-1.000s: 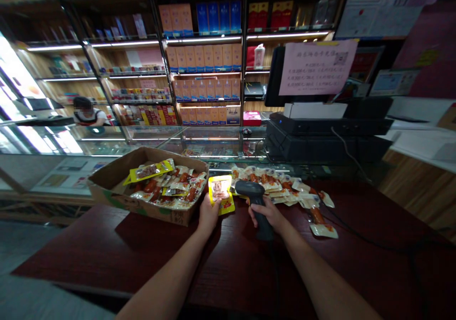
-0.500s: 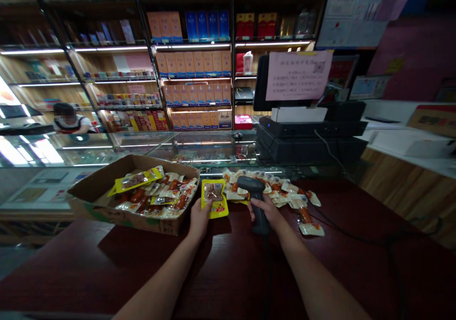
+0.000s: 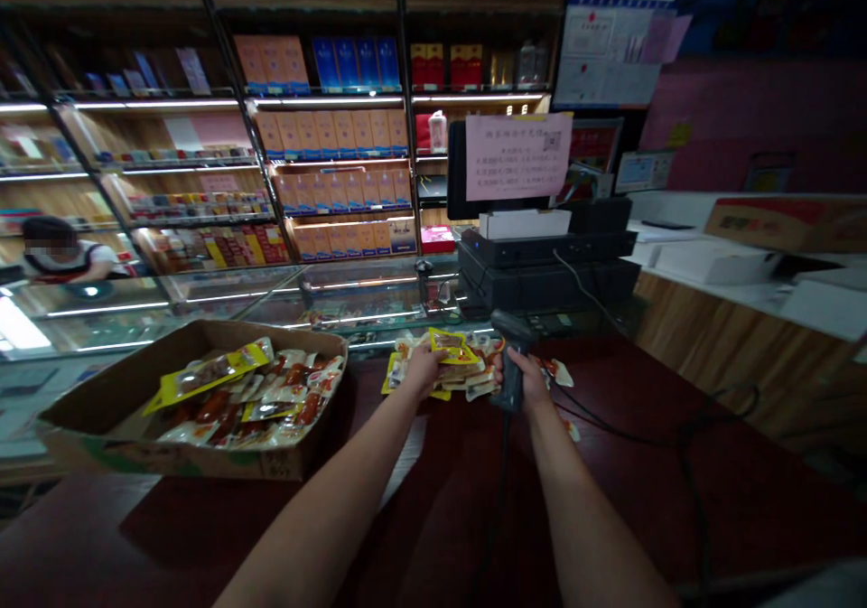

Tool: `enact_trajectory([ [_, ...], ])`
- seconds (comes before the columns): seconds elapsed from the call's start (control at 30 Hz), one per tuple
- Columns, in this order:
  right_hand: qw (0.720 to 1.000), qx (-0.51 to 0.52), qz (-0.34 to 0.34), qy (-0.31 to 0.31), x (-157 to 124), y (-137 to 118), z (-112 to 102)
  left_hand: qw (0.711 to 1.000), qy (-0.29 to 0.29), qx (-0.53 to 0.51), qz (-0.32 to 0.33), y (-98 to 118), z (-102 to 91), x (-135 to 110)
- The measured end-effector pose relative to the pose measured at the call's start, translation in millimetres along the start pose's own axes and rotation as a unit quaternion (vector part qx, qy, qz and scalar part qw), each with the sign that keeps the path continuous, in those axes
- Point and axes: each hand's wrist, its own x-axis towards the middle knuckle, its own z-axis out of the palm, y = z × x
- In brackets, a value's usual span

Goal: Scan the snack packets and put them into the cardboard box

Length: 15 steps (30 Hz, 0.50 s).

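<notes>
Your left hand [image 3: 425,369] is at 12 o'clock. Its fingers [image 3: 433,360] are bunched narrow and rest on the left end of a heap of sealed sausage packets [image 3: 451,375]; you cannot tell whether they pinch a packet. Your right hand [image 3: 520,378] is just beside it at 1 o'clock, with the fingers closed around the grip of a corded handheld barcode scanner [image 3: 509,341]. The scanner stands tilted, its head above the right end of the heap. A yellow-edged packet [image 3: 448,346] lies on top of the heap, between your hands.

The heap sits on a dark red counter [image 3: 610,491], and the black scanner cable [image 3: 502,491] runs down across it toward you. At 10 o'clock, well left of your hands, an open cardboard box [image 3: 169,459] stands on the counter and holds more sausage packets [image 3: 244,400].

Beyond the counter is a glass display case [image 3: 366,287]. At 1 o'clock behind it stands a stacked cash register unit [image 3: 542,269] with a pink notice [image 3: 518,156] on its screen. Shelves of boxed goods [image 3: 331,134] fill 11 to 12 o'clock. A person [image 3: 58,251] in a white top is at 10 o'clock, beyond the glass.
</notes>
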Motion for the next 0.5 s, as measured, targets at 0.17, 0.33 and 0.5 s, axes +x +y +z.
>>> enact_trajectory([
  [0.17,1.0,-0.01,0.018,0.007,-0.3,4.8,2.8,0.951,0.02,0.308,0.022,-2.9,16.1,13.7],
  [0.33,0.999,-0.013,0.032,-0.01,-2.1,9.0,8.8,0.794,0.081,0.596,0.092,7.1,17.2,8.2],
  [0.5,0.998,-0.032,0.044,-0.034,-7.1,12.6,18.7,0.754,0.096,0.631,0.154,20.4,-13.2,-13.4],
])
